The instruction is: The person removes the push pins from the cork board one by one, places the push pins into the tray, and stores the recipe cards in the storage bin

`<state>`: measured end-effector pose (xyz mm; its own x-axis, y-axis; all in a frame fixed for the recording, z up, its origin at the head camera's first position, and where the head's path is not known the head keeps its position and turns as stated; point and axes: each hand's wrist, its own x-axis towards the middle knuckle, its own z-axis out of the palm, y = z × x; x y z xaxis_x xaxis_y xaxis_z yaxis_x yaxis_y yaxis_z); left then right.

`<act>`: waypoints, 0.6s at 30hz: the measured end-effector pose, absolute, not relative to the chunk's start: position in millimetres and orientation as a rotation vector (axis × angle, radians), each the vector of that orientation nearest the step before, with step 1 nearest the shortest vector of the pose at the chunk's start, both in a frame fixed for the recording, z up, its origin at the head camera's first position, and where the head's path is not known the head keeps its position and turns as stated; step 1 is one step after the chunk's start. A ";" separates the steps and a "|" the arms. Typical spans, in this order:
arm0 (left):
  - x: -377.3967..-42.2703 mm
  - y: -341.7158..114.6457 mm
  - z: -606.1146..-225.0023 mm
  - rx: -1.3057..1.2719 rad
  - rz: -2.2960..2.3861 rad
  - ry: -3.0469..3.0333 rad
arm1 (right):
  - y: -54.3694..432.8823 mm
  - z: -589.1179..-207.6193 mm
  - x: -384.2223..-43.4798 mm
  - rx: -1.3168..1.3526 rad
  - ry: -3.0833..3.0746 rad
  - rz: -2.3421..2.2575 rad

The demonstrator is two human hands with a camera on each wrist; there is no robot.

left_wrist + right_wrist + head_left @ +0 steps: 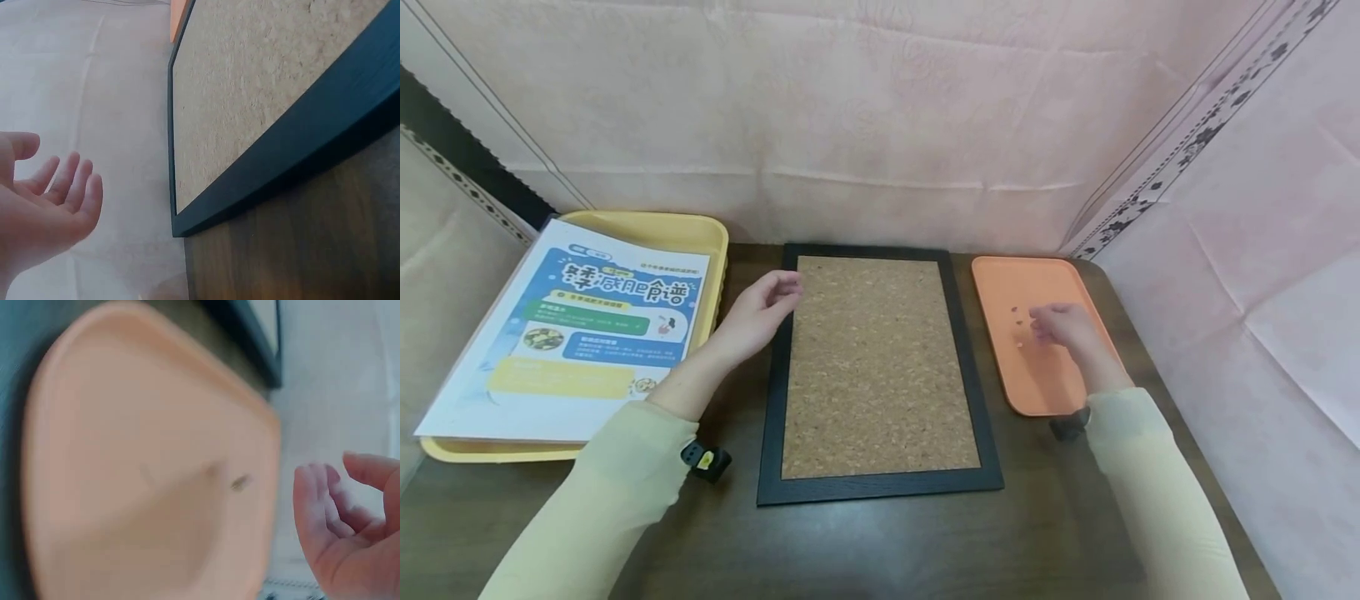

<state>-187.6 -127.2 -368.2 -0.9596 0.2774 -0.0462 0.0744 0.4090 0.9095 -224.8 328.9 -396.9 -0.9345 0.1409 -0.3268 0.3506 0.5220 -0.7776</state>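
Note:
A cork board in a black frame lies flat on the dark wooden table. My left hand hovers over the frame's left edge, fingers loosely bent and holding nothing; the left wrist view shows that hand with its thumb apart from the fingers. On the right, my right hand is above an orange tray. Thumb and fingers of this hand stand apart in the right wrist view, with nothing visible between them. Several tiny pieces lie on the tray, too small and blurred to identify.
At the left, a yellow tray holds printed sheets with a blue, green and yellow design. Pale cloth hangs behind the table and along both sides. Dark wristbands sit at both sleeves.

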 end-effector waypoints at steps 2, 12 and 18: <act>-191.4 -125.7 -368.6 0.332 1.530 2.527 | 317.3 -388.0 -224.4 0.363 2.634 -1.329; -195.7 -111.7 -368.3 0.520 1.063 2.947 | 259.1 -356.3 -208.1 -0.087 2.981 -1.049; -188.4 -106.3 -369.5 0.649 0.840 3.145 | 228.6 -353.1 -193.7 -0.403 3.213 -0.786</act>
<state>-188.4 -106.3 -369.5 -0.9084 0.3228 0.2659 0.4123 0.7972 0.4409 -193.7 228.6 -353.1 -0.9528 -0.1864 0.2396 -0.2760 0.8608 -0.4277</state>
